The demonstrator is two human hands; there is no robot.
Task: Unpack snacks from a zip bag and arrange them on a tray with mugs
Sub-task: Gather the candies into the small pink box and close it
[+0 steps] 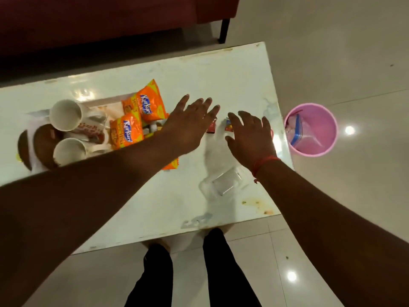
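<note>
A white tray (pixel 35 120) on the left of the table holds two white mugs (pixel 65 115) (pixel 69 151) lying on their sides and orange Kurkure packets (pixel 150 103) (pixel 126 132). My left hand (pixel 188 125) hovers flat with fingers spread just right of the tray, holding nothing. My right hand (pixel 250 136) is open too, fingers spread. Two small red snack packs (pixel 211 127) (pixel 228 125) lie on the table between the hands, partly hidden. The empty zip bag (pixel 305 134) sits in a pink bin.
The pink bin (pixel 311 129) stands on the floor off the table's right edge (pixel 281 120). A clear plastic box (pixel 225 182) lies near my right wrist. A dark red sofa (pixel 99 21) runs behind the table. My legs stand at the table's near edge.
</note>
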